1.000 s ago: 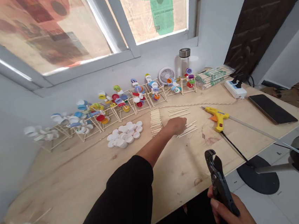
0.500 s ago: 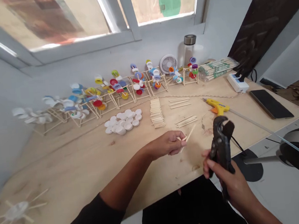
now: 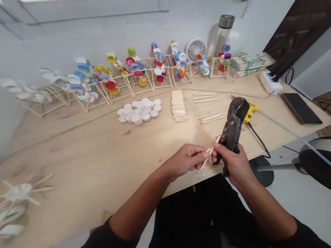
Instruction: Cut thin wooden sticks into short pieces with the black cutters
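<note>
With left hand (image 3: 188, 160) we pinch thin sticks (image 3: 203, 164), with right hand (image 3: 239, 165) we grip black pliers (image 3: 232, 128) — crowded hold may drop sticks.

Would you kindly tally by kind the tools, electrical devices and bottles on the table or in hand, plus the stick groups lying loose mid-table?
Pipe cutter, in the right hand: 1
Glue gun: 1
Phone: 1
Small fan: 1
Power strip: 1
Bottle: 1
Stick groups: 3
Total: 9
</note>
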Demonstrator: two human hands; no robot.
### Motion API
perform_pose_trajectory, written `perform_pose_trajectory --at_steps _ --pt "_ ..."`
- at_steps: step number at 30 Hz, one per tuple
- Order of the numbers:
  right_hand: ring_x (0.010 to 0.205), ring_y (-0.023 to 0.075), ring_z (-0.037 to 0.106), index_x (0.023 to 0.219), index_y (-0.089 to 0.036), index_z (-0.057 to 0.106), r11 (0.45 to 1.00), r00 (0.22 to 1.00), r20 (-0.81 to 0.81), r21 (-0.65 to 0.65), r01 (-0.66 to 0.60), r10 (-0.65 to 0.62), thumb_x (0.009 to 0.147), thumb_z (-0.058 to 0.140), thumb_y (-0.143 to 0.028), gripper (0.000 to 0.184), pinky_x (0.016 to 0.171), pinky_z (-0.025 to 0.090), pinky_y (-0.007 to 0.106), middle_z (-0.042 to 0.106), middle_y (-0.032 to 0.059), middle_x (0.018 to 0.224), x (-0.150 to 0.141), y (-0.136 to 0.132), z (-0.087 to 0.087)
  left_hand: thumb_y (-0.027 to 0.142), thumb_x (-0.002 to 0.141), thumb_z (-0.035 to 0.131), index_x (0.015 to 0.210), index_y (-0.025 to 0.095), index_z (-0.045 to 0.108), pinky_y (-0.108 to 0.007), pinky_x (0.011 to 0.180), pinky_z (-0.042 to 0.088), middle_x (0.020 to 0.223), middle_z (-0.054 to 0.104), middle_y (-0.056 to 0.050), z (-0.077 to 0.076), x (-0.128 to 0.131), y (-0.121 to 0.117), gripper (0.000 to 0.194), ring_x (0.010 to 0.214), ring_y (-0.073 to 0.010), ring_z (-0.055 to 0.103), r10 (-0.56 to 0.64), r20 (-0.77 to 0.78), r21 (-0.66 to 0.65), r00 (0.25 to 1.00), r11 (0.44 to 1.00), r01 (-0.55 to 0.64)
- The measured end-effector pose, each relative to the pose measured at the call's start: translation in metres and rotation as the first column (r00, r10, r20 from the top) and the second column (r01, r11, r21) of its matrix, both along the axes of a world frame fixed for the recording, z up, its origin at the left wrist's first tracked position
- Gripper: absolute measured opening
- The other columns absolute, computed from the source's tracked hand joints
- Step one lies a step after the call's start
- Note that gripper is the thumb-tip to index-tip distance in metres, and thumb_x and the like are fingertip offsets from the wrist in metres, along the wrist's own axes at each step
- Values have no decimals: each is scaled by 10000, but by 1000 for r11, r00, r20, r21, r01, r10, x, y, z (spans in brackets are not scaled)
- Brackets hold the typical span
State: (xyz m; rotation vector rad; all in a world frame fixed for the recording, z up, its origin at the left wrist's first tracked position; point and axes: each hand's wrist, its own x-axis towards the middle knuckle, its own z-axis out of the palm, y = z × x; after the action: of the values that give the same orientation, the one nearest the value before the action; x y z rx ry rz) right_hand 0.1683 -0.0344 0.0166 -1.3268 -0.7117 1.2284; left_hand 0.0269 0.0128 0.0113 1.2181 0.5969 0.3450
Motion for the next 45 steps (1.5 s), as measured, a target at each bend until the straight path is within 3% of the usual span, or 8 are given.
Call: perform_pose_trajectory --at_steps 4,8,13,23,36,45 --pt "445 87 482 739 -159 558 1000 1000 9 25 16 -16 708 647 -251 131 422 356 189 548 -46 508 -3 -1 1 419 817 492 843 118 641 -185 463 321 589 547 12 -3 -4 -2 337 480 -57 432 16 -48 -36 999 999 -17" --pt "433 83 476 698 -155 558 999 1000 18 32 23 -24 708 637 -232 111 390 327 183 551 -41 509 -6 -2 1 424 838 454 818 124 614 -185 413 323 494 568 6 -6 -6 -2 341 391 -67 461 -48 -51 -174 998 984 39" --pt "439 88 490 717 -151 572 999 999 27 37 34 -35 710 630 -225 94 393 329 188 568 -37 526 -7 -4 1 407 858 432 820 130 598 -169 373 304 459 582 4 -5 -7 -3 325 347 -66 471 -72 -34 -250 997 966 61" --pt "458 98 498 746 -153 574 998 998 39 33 56 -58 714 633 -254 121 412 337 200 568 -37 543 -3 -7 -2 420 859 425 817 130 577 -154 334 272 462 597 -1 -2 -8 -2 331 320 -59 457 -110 -48 -276 993 957 92" --pt "463 89 502 753 -152 568 996 997 20 39 76 -76 721 640 -240 119 415 325 186 562 -39 538 -6 -2 -4 386 874 389 754 145 548 -161 325 163 341 431 67 0 -9 -4 313 285 -39 251 -66 -18 -219 998 974 60" --pt "461 100 512 747 -158 573 994 995 -7 44 99 -98 686 668 -271 159 461 389 210 567 -43 536 -7 -1 -5 404 869 393 775 140 548 -174 332 136 356 434 65 2 -9 -3 320 292 -39 236 -64 -16 -253 998 966 58"
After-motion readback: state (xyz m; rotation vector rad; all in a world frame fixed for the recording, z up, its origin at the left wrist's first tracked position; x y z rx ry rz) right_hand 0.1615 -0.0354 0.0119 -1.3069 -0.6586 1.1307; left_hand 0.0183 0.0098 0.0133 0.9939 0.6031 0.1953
